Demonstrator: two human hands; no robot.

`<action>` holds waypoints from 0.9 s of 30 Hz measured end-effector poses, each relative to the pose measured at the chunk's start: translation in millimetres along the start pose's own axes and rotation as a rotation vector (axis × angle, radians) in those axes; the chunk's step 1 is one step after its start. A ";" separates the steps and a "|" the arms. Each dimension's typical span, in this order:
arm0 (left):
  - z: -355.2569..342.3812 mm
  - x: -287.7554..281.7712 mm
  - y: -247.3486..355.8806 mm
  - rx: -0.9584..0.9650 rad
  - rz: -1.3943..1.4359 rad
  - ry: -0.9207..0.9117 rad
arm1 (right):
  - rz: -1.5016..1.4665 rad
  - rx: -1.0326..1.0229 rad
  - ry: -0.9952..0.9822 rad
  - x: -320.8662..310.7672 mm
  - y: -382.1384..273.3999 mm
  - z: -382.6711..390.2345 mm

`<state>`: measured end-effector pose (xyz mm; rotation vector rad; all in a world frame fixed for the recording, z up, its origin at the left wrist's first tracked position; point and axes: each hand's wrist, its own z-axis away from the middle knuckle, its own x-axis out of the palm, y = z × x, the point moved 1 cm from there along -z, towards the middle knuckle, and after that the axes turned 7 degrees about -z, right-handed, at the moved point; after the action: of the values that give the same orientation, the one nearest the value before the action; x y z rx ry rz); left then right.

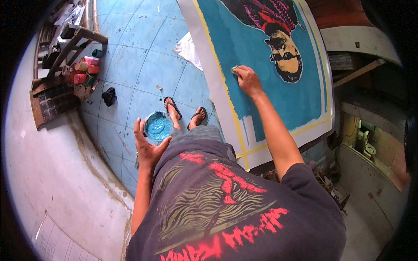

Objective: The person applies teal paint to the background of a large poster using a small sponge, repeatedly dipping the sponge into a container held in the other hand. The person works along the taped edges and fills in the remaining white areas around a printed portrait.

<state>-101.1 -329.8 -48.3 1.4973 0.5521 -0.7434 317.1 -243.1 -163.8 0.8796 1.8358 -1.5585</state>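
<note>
My left hand (148, 145) is closed around a round clear tub of blue paint (158, 126), thumb on one side and fingers on the other. The paint inside looks thick. Over the painting (248, 93), my right hand (248, 81) pinches a small pale yellow sponge-like piece (235, 69). That piece touches the blue background beside the yellow tape (217, 58) along the left border. The painting shows an upside-down figure (285, 56) with dark glasses and a red and purple top. Below my right hand, a whitish strip breaks the blue near the lower left corner.
Paint-spotted blue tiles (135, 65) cover the floor. Several paint containers (87, 69) stand by a wooden stand (72, 48) at the left. A black crumpled bag (109, 96) and a white cloth or bag (188, 50) lie on the floor. A pale wall (65, 169) runs along the left.
</note>
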 end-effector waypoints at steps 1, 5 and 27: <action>0.8 -0.2 0.8 0.008 -0.022 0.000 | 0.005 -0.011 0.029 0.3 3.7 3.2; 2.0 -2.1 1.5 0.014 -0.032 -0.024 | 0.024 0.006 -0.018 -3.5 -1.3 7.2; 14.0 -3.6 -0.4 0.040 0.014 -0.016 | -0.004 0.050 0.015 -1.1 -6.7 2.8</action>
<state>-105.5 -343.3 -45.6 1.5292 0.5171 -0.7589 312.6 -246.8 -159.2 0.9134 1.8167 -1.6108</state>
